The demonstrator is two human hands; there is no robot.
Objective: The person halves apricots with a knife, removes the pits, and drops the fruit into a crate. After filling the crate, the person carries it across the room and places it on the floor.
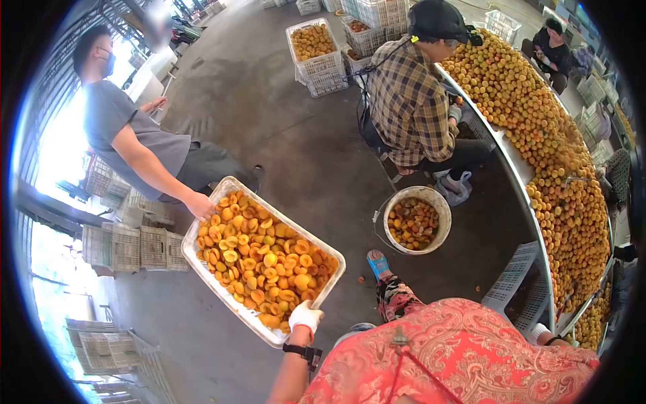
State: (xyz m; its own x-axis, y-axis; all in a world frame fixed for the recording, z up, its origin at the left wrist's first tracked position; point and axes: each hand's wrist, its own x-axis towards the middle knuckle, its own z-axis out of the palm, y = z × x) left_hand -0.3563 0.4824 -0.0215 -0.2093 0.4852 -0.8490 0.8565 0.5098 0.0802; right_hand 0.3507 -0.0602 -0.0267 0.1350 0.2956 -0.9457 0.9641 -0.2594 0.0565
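My left hand (306, 318), in a white glove with a black strap at the wrist, is closed on the near corner of a white plastic crate (222, 293). Halved orange apricots (259, 259) fill the crate. At its far side, a person in a grey shirt (138, 138) grips the rim with one hand, so the crate is held between us above the floor. Low at the right, beside my red patterned clothing (464, 343), my gloved right hand (540, 331) shows only in part near the long table's edge; its fingers cannot be made out.
A white bucket (434, 246) of fruit stands on the floor beside a seated person in a checked shirt (410, 101). Whole apricots (538, 135) cover the long curved table at right. Stacked crates (323, 64) stand at the back; more crates (128, 248) line the left.
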